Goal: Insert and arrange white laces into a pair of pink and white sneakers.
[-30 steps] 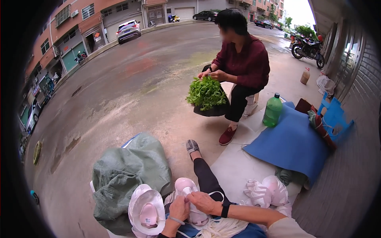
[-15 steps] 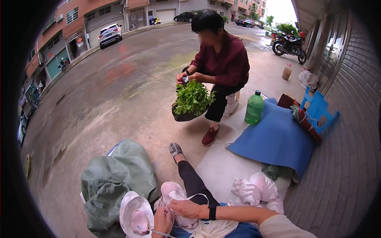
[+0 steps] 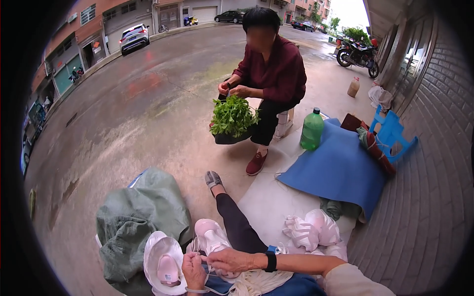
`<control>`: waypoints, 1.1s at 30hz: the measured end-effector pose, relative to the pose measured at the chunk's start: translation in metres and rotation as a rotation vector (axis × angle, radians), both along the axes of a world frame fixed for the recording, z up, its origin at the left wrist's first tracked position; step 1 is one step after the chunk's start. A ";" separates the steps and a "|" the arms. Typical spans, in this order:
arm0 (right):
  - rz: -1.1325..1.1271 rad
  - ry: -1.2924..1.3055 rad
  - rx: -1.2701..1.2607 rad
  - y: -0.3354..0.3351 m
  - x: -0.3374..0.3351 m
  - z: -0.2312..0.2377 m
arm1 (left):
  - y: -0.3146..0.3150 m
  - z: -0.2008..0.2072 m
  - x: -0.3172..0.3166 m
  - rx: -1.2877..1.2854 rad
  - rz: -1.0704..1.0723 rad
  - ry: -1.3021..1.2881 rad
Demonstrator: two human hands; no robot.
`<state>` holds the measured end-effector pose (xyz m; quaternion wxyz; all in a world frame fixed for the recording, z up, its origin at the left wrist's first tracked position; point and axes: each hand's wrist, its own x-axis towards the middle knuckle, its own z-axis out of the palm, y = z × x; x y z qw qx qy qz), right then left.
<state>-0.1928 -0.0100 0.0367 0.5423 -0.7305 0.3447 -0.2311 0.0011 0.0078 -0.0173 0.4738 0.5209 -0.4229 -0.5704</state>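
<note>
A pale pink and white sneaker (image 3: pixel 209 232) lies on my lap, toe pointing away. At its near left side, my left hand (image 3: pixel 194 271) is closed in a pinch on a white shoelace (image 3: pixel 211 271). My right hand (image 3: pixel 229 260) reaches across the shoe with its fingertips pinched against the left ones, also on the lace. Exactly how the lace runs between the fingers is hidden. A bundle of cream shoelaces (image 3: pixel 259 284) rests on my lap below the right wrist. Left of my hands sits another pale pink shoe (image 3: pixel 167 269), its opening and insole facing up.
A green sack (image 3: pixel 140 222) slumps at the left. More pink-white shoes (image 3: pixel 316 229) are piled at the right, near a blue mat (image 3: pixel 340 165) bearing a green bottle (image 3: pixel 311 129). Ahead, a seated person (image 3: pixel 271 69) holds a bag of leafy greens (image 3: pixel 234 117). A blue stool (image 3: pixel 390 133) lies by the wall.
My hands have come slightly down and left, exposing more of the sneaker's upper. The lace loop arching over my right hand is gone. The other person's head has lifted.
</note>
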 end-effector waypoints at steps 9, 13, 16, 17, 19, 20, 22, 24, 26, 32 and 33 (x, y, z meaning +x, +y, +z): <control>-0.459 -0.101 -0.119 0.000 -0.006 -0.014 | 0.004 0.040 -0.045 0.153 -0.088 0.190; -0.465 -0.060 -0.240 0.002 -0.016 -0.008 | 0.002 0.047 -0.056 0.158 -0.116 0.144; -0.466 -0.082 -0.246 0.005 -0.019 -0.006 | 0.005 0.044 -0.057 0.124 -0.157 0.104; -0.468 -0.084 -0.246 0.005 -0.020 -0.007 | 0.006 0.044 -0.057 0.122 -0.198 0.070; -0.470 -0.087 -0.238 0.006 -0.022 -0.008 | 0.009 0.044 -0.056 0.127 -0.237 0.035; -0.465 -0.082 -0.251 0.006 -0.023 -0.007 | 0.009 0.044 -0.056 0.102 -0.259 -0.011; -0.410 -0.015 -0.218 0.004 -0.032 0.000 | 0.013 0.047 -0.056 0.098 -0.271 -0.030; -0.475 0.005 -0.031 -0.001 -0.047 0.022 | 0.015 0.042 -0.051 0.107 -0.248 0.001; -0.516 -0.046 0.228 -0.005 -0.075 0.057 | 0.012 0.038 -0.045 0.074 -0.179 0.048; 0.453 -0.437 -0.065 0.039 -0.177 0.213 | 0.012 0.056 -0.003 0.098 0.024 0.109; 0.544 -0.483 -0.105 0.052 -0.181 0.227 | 0.010 0.051 -0.004 0.092 0.000 0.122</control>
